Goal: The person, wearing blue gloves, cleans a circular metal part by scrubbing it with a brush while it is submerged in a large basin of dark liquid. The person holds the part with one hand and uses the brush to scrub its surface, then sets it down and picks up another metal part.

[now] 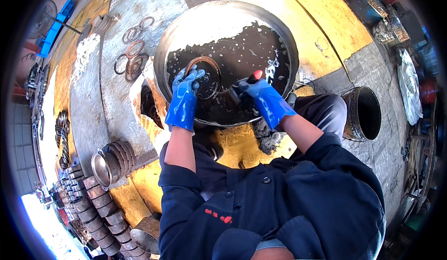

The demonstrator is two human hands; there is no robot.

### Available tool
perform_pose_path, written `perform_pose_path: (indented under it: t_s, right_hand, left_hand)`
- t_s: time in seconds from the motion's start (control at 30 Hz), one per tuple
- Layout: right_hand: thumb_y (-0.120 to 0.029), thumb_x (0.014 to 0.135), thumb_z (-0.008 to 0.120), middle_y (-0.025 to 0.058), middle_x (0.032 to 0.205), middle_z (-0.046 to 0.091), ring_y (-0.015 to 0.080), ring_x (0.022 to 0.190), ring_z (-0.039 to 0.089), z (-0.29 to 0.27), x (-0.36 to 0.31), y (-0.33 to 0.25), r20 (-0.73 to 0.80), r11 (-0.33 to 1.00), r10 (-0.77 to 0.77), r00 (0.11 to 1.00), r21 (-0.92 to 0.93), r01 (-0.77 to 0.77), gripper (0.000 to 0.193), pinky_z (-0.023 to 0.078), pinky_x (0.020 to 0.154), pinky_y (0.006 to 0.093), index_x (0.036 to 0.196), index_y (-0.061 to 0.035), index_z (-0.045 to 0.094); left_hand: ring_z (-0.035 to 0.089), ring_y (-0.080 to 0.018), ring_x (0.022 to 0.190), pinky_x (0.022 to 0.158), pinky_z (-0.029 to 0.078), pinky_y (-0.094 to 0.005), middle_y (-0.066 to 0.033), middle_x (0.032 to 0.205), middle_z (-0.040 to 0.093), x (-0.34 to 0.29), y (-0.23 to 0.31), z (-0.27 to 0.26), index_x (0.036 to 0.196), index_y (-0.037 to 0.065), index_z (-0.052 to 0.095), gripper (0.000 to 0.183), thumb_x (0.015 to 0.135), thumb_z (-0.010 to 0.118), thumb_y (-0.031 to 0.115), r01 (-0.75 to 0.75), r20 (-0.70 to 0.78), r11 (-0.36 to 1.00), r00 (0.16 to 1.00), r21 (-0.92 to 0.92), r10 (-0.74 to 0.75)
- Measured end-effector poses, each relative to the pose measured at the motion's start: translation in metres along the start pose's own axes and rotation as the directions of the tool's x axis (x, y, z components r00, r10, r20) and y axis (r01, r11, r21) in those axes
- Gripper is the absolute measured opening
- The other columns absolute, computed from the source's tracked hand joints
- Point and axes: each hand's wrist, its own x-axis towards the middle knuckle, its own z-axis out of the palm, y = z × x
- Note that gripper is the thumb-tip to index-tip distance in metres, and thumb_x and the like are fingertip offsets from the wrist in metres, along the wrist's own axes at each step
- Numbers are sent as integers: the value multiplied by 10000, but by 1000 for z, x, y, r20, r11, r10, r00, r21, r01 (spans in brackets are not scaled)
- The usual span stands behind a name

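Note:
A wide metal basin (163, 55) holds dark, oily liquid with white flecks. My left hand (187, 85), in a blue rubber glove, grips a round metal ring part (208, 76) at its left rim, just above the liquid. My right hand (253, 90), also blue-gloved, holds a brush with a red-tipped handle (255, 75). The brush's dark head points toward the ring part. Both hands are over the basin's near half.
Several loose rings (134, 55) lie on the grey floor to the basin's left. Rows of short metal cylinders (91, 199) and a small steel pot (102, 169) sit at lower left. A dark empty bucket (363, 113) stands on the right. Yellow painted floor surrounds the basin.

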Motion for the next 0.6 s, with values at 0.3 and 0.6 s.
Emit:
perform_pose_path:
  t_s: [0.3, 0.6]
  right_hand:
    - [-155, 905, 651, 112, 1039, 717, 248, 962, 692, 26, -44, -101, 68, 674, -734, 676, -53, 737, 214, 539, 864, 341, 1106, -101, 701]
    - [-186, 884, 651, 93, 1024, 724, 233, 955, 691, 25, -7, -84, 13, 812, -548, 836, -230, 536, 214, 533, 863, 325, 1079, -122, 711]
  left_hand:
    - [409, -40, 519, 463, 307, -195, -14, 886, 731, -7, 5, -20, 1143, 123, 678, 280, 866, 712, 148, 83, 37, 997, 996, -4, -82]
    - [407, -56, 453, 410, 293, -200, -87, 894, 744, -14, 14, -16, 1150, 81, 660, 261, 889, 665, 93, 62, -24, 997, 998, -40, -63]
